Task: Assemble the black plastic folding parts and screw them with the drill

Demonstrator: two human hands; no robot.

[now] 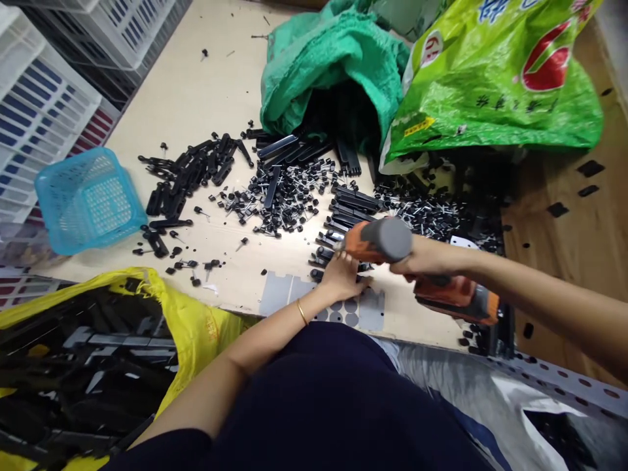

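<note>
An orange and grey cordless drill (375,241) is in my right hand (417,256), with my fingers wrapped round its handle. Its nose points left, above a row of long black plastic pieces (350,208) lying side by side. My left hand (342,277), with a gold bangle at the wrist, reaches to the near end of that row. Its thumb and fingers press round one of the black pieces, which is mostly hidden. Beneath this hand lie grey sheets (277,293) with round shapes on them. Where the drill bit's tip meets anything is hard to see.
Piles of black-headed screws (289,190) lie beyond my hands. A green sack (338,65) spills black strips beside a bright green bag (500,85). To the left are a blue basket (93,196), white crates (44,98) and a yellow sack (196,327) of black parts.
</note>
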